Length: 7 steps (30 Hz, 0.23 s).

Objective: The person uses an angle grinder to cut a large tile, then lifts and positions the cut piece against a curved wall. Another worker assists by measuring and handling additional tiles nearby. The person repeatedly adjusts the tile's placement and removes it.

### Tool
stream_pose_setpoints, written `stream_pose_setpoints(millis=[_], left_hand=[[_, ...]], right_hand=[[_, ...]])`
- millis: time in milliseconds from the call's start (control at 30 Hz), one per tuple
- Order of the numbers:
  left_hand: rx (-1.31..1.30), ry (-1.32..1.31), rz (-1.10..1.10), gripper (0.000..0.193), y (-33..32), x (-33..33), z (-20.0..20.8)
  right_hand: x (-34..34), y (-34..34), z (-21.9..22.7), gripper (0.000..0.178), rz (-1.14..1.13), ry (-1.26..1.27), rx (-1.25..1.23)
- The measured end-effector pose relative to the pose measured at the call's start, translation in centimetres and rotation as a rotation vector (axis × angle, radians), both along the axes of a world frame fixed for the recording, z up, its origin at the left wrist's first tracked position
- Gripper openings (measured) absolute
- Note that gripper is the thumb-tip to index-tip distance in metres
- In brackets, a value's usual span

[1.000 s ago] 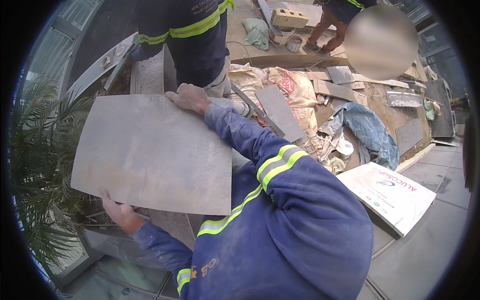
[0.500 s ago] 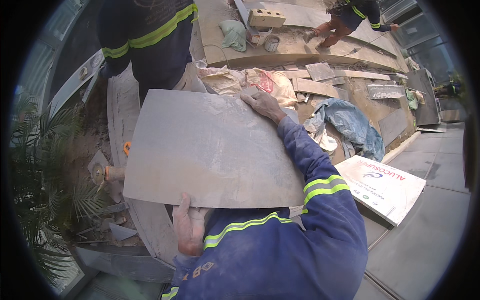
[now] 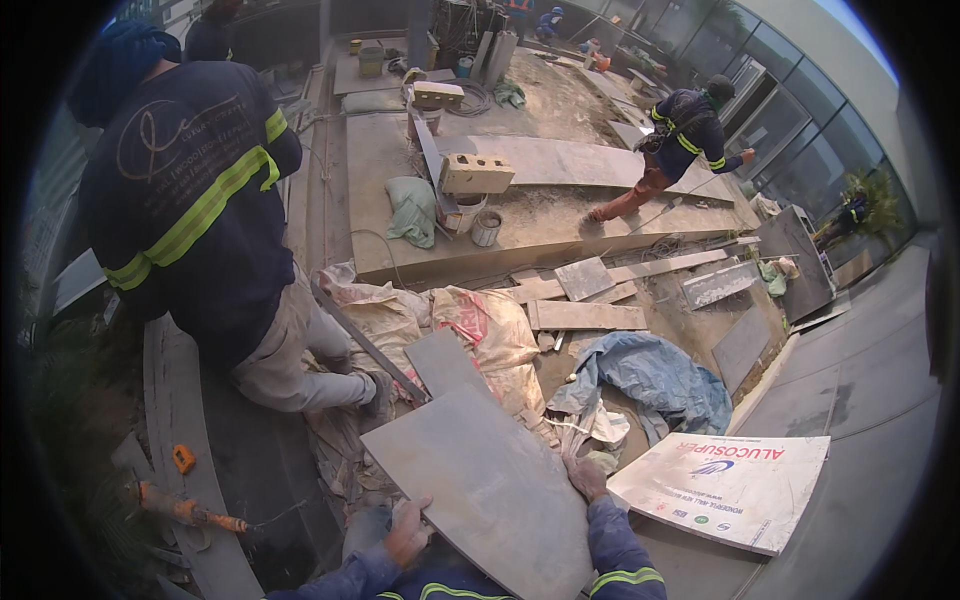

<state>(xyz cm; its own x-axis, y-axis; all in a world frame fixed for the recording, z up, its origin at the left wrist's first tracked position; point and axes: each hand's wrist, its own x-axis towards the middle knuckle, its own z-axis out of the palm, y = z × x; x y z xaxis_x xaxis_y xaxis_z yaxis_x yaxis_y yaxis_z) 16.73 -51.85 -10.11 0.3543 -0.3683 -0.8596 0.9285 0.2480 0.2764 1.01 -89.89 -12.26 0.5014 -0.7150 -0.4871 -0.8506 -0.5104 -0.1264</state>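
Note:
A large grey slab (image 3: 490, 480) with one curved edge is held in front of me, tilted, between both hands. My left hand (image 3: 408, 530) grips its left edge, fingers closed at the rim. At the opposite edge, my right hand (image 3: 586, 477) is closed on the slab, with part of its fingers out of sight. Past the slab's far corner lies a smaller grey slab piece (image 3: 440, 358), resting against dusty white sacks (image 3: 490, 325). A crumpled blue tarp (image 3: 655, 385) lies beyond my right hand.
A co-worker (image 3: 200, 200) stands close at left, beside a long metal bar (image 3: 365, 340). An orange angle grinder (image 3: 190, 508) and a tape measure (image 3: 183, 459) lie at lower left. A white printed panel (image 3: 720, 490) is at right. Another person (image 3: 690, 130) walks on the raised step.
The slab has come down and turned, its corner now pointing away to the left. My right hand has shifted from its far edge to its right edge. My view has tipped up.

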Motion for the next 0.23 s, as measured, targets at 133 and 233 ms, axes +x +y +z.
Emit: stream_pose_setpoints(millis=[133, 233], left_hand=[[0.140, -0.004, -0.021, 0.028, -5.4, -1.6, -12.7], [0.137, 0.135, -0.041, 0.033, -10.0, -2.4, -14.9]], right_hand=[[-2.9, -1.2, -6.3, 0.072, -0.158, 0.013, -0.080], [-5.3, -3.6, -10.0, 0.070, -0.233, 0.070, -0.155]])
